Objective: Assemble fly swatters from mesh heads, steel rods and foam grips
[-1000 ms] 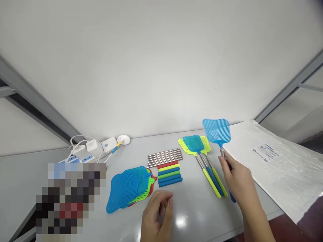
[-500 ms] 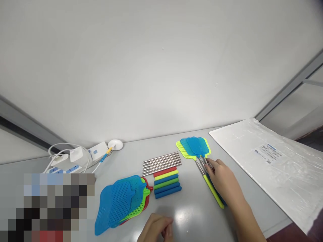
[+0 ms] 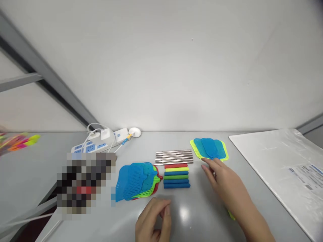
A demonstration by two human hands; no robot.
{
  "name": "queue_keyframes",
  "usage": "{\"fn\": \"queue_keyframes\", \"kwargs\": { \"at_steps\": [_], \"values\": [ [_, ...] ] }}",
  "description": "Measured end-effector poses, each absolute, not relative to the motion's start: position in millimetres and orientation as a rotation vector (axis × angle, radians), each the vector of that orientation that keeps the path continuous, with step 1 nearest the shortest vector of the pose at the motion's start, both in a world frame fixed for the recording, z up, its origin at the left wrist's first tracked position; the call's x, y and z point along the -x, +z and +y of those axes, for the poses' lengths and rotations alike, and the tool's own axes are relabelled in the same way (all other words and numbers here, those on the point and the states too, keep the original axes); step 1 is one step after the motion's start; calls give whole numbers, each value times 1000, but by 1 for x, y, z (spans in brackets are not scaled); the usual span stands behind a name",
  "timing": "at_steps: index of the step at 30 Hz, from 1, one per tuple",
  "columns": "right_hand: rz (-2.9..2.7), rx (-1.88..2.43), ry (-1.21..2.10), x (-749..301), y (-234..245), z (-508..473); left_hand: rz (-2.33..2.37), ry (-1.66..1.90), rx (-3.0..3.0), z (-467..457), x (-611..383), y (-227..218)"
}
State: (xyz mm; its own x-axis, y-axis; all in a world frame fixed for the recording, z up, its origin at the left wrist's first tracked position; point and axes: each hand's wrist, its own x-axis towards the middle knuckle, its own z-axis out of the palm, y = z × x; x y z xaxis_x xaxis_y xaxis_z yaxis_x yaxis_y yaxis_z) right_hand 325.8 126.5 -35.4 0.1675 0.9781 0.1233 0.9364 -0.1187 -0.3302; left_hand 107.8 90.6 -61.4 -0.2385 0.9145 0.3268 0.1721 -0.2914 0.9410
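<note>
My right hand (image 3: 224,183) hovers by the assembled fly swatters (image 3: 210,148), thumb and index finger apart with nothing between them. It hides most of their shafts; one yellow handle end shows below the wrist. My left hand (image 3: 153,220) is near the front of the table, fingers loosely bent, a gap between thumb and index finger, holding nothing. Beyond it lies an overlapping pile of loose swatter heads (image 3: 136,181), blue, green and red. To their right several coloured handle sleeves (image 3: 176,177) lie in a column, with a row of metal rods (image 3: 174,157) behind them.
A white power strip (image 3: 91,147) with plugs and cables is at the back left, beside a round white object (image 3: 135,132). A white wrapped sheet package (image 3: 275,168) covers the right side. A grey wall (image 3: 191,84) stands behind the table. Blurred colourful items show at far left.
My right hand has come away from the swatter shafts, its fingers now off them. The view has swung left and levelled. My left hand stays low in front, its thumb and index finger more visible.
</note>
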Motion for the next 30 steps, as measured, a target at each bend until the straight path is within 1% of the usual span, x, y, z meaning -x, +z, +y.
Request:
{"fn": "queue_keyframes", "kwargs": {
  "at_steps": [2, 5, 7, 9, 13, 17, 23, 30],
  "values": [
    [-2080, 2052, 189, -311, -30, 140, 1275, 1485, -1723, 93, -101, -64],
    [-2375, 1976, 185, -295, -23, 167, 1369, 1147, -2268, 95, -91, -67],
    [-2468, 1911, 180, -287, -21, 189, 1535, 942, -2440, 96, -87, -68],
    [-2511, 1830, 189, -281, -22, 211, 1659, 842, -2487, 97, -85, -68],
    [-2561, 1730, 278, -278, -33, 245, 1793, 841, -2507, 102, -77, -70],
    [-2530, 1717, 364, -283, -41, 259, 1848, 793, -2554, 109, -69, -74],
    [-2502, 1718, 449, -293, -43, 262, 1809, 800, -2608, 111, -70, -79],
    [-2510, 1686, 443, -292, -41, 265, 1782, 838, -2695, 111, -83, -89]
  ]
}}
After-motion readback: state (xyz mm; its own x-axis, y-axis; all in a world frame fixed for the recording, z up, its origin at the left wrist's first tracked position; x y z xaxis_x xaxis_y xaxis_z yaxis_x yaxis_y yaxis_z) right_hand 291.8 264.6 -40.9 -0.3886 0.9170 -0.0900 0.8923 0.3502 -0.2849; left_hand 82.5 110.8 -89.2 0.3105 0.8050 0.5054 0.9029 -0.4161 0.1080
